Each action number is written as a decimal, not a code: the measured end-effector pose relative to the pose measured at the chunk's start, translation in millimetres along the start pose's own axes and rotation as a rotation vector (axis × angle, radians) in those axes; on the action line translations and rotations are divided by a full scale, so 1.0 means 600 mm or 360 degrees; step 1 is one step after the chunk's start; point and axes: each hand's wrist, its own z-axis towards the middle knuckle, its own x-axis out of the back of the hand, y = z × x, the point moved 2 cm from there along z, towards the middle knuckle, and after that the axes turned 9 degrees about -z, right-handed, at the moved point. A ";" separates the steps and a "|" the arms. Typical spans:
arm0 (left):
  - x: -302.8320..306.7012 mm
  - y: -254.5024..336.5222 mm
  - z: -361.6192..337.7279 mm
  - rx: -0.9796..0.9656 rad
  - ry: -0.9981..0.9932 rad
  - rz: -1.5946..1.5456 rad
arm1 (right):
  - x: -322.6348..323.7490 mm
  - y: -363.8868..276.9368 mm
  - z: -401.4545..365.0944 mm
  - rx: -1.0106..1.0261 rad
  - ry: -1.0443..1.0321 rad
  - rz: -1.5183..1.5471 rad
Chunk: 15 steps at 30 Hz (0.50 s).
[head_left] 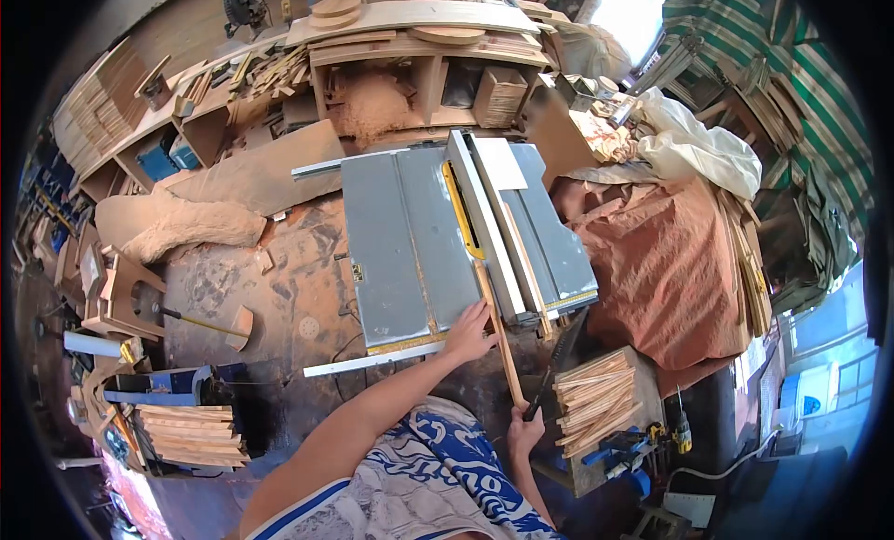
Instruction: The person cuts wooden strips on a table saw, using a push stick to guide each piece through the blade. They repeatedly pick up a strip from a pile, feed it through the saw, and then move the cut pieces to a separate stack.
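A grey table saw stands in front of me, with a yellow insert around its blade slot and a long metal fence to the right of it. A narrow wood strip lies along the fence, its far end at the insert and its near end past the table's front edge. My left hand rests on the tabletop, fingers stretched out against the strip's left side. My right hand is closed around the strip's near end. A black notched stick also appears to be in it.
Stacked wood strips lie on a stand at right, and another stack at lower left. Sawdust-covered cloth borders the saw's right side. Behind is a wooden workbench with offcuts. A drill is at lower right.
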 end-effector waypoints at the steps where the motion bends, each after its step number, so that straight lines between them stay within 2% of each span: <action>1: -0.003 -0.007 0.004 -0.0154 -0.0159 0.0201 | -0.011 0.006 0.004 -0.0001 0.0029 0.0007; 3: -0.004 -0.008 0.015 -0.0275 -0.0170 0.0222 | -0.032 0.013 0.023 -0.0048 0.0006 0.0026; 5: -0.001 -0.001 0.026 -0.0369 -0.0100 0.0385 | -0.044 0.004 0.037 0.0404 0.0326 -0.0268; 6: 0.002 0.004 0.036 -0.0372 -0.0105 0.0387 | -0.051 0.003 0.047 0.0398 0.0329 -0.0267; 9: -0.001 0.013 0.044 -0.0389 -0.0149 0.0634 | -0.063 0.021 0.063 -0.0354 0.0104 0.0302; 10: -0.001 0.017 0.045 -0.0401 -0.0148 0.0667 | -0.060 0.020 0.062 -0.0363 0.0108 0.0298; 12: -0.001 0.020 0.049 -0.0413 -0.0152 0.0701 | -0.063 0.027 0.057 -0.0902 0.0035 0.1009; 13: -0.001 0.020 0.049 -0.0414 -0.0147 0.0726 | -0.061 0.028 0.058 -0.0908 0.0037 0.1006; 15: -0.001 0.024 0.049 -0.0411 -0.0146 0.0749 | -0.060 0.050 0.065 -0.1287 -0.0006 0.1432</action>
